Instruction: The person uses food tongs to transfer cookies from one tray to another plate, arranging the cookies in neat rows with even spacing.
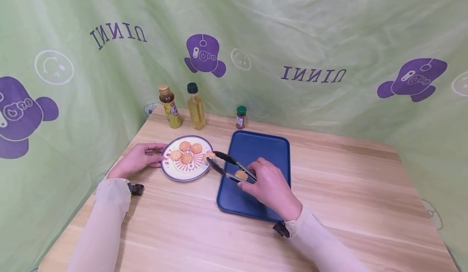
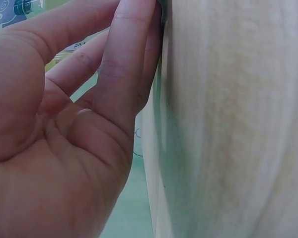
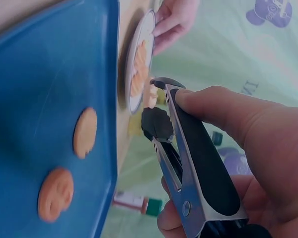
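My right hand [image 1: 270,184] grips a pair of metal tongs [image 3: 184,163] with black tips and black handle pads. Between the tong tips is a piped cookie [image 1: 209,156], over the right rim of a round white plate [image 1: 187,176]. Several swirled cookies [image 1: 185,146] lie on that plate. At its left rim is my left hand [image 1: 140,158], pinching the edge between thumb and fingers. Below the tongs lies a dark blue tray [image 1: 252,146]; the right wrist view shows a paler flat cookie [image 3: 85,133] and a browner cookie [image 3: 55,195] on it.
Behind the plate stand a brown-capped sauce bottle [image 1: 172,111] and an oil bottle [image 1: 196,111] with a dark cap. A small green-capped spice jar [image 1: 241,117] is just behind the tray. A green printed curtain [image 1: 263,28] surrounds the wooden table [image 1: 347,182].
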